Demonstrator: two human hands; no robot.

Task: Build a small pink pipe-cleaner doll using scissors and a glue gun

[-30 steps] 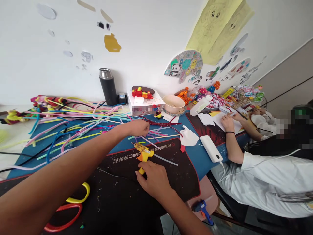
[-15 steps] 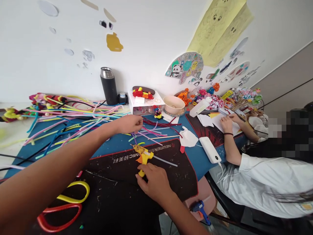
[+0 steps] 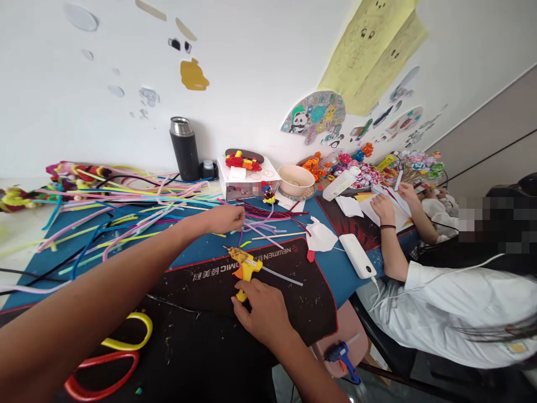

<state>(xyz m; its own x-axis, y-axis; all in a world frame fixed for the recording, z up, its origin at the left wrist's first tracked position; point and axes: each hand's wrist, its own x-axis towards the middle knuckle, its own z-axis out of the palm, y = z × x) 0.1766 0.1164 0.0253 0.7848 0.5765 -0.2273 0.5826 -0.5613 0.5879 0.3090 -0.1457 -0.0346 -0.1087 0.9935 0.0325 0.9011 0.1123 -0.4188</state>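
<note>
My right hand (image 3: 264, 310) is wrapped round the handle of a yellow glue gun (image 3: 248, 264), its dark nozzle tilted up to the left over the black mat. A clear glue stick (image 3: 282, 276) juts from the gun's back end. Ahead of the nozzle, my left hand (image 3: 229, 218) is closed with its fingers curled down, and a thin purple pipe cleaner (image 3: 240, 239) hangs below them. The fingertips are partly hidden. Loose pipe cleaners (image 3: 146, 207) in many colours lie around and behind that hand. Red-and-yellow-handled scissors (image 3: 130, 358) rest under my left forearm.
Behind stand a black thermos (image 3: 184, 150), a white box (image 3: 250, 183) and a pink bowl (image 3: 296, 180). A white power bank (image 3: 357, 256) lies to the right, beside a co-worker (image 3: 453, 313) handling paper. A blue glue gun (image 3: 344, 358) rests on a pink stool (image 3: 331, 366) below.
My left hand has moved slightly down towards the nozzle, still closed. My right hand holds the glue gun nearly in place. The co-worker's hands have lifted a strip of paper.
</note>
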